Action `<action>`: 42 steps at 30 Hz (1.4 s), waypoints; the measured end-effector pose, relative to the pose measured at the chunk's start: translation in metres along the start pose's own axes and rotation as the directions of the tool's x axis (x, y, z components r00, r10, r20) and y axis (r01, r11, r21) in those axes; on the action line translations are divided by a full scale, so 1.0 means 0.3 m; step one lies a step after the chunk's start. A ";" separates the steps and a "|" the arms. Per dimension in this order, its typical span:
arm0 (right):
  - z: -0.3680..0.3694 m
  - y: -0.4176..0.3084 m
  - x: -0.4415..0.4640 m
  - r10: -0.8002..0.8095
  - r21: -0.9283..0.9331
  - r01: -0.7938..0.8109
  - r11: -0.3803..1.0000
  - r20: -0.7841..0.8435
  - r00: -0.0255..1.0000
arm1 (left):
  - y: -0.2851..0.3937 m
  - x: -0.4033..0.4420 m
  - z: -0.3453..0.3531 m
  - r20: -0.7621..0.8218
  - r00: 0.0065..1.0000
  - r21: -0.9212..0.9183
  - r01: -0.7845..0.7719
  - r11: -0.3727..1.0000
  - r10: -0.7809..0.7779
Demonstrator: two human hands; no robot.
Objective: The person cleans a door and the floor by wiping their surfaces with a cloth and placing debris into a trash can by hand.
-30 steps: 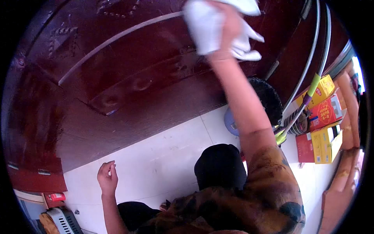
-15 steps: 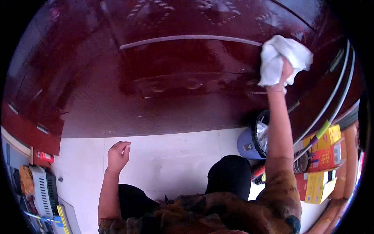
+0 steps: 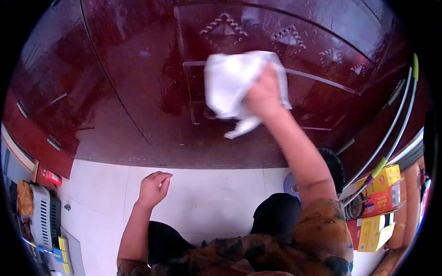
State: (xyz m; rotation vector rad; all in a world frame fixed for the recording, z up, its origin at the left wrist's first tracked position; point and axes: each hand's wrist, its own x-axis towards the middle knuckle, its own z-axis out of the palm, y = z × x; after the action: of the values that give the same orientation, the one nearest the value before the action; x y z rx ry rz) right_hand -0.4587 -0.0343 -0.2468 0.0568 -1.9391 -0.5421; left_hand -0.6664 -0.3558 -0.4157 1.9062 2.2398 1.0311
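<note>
A white cloth (image 3: 230, 83) is bunched in my right hand (image 3: 264, 94), whose fingers are closed on it. Hand and cloth are blurred by motion against the glossy dark red wooden panel (image 3: 138, 92), over its raised strips and diamond-shaped patterns. Part of the cloth hangs below the hand. Low on the left, my left hand (image 3: 154, 189) hovers above the pale floor, apart from the panel. Its fingers are loosely curled together, and nothing shows in them.
A bin (image 3: 291, 186) is mostly hidden behind my right forearm. To the right are curved pale tubes (image 3: 399, 124) and yellow and red boxes (image 3: 380, 202). On the left stand a grey slatted crate (image 3: 42, 216) and a red canister (image 3: 52, 177). Pale tiles (image 3: 207, 193) cover the floor.
My right hand has swept the cloth leftward across the panel, from its right side to the middle. The view has shifted, and my left hand appears slightly farther right and lower, still curled.
</note>
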 end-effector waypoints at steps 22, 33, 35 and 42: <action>-0.257 0.431 0.067 0.203 -0.385 -0.176 0.906 0.029 0.979 | -0.103 -0.045 0.001 0.005 0.995 -0.096 0.098 0.991 -0.098; -0.438 0.458 -0.115 0.361 -0.426 -0.632 0.648 -0.559 0.747 | -0.071 -0.027 -0.024 -0.040 0.994 -0.066 0.098 0.993 -0.101; -0.241 0.309 0.081 0.196 -0.419 -0.459 0.784 -0.535 0.822 | -0.070 -0.025 -0.024 -0.061 0.995 -0.069 0.071 0.995 -0.076; 0.196 -0.119 0.489 0.053 -0.628 -0.237 0.741 -0.296 0.954 | -0.063 -0.042 -0.078 -0.077 0.997 -0.080 0.018 0.997 -0.024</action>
State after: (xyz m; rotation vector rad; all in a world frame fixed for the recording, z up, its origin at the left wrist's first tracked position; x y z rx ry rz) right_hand -0.5805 -0.0874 -0.1540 -0.4583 -1.3858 -1.0342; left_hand -0.6896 -0.3784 -0.4115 1.8386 2.2173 1.1922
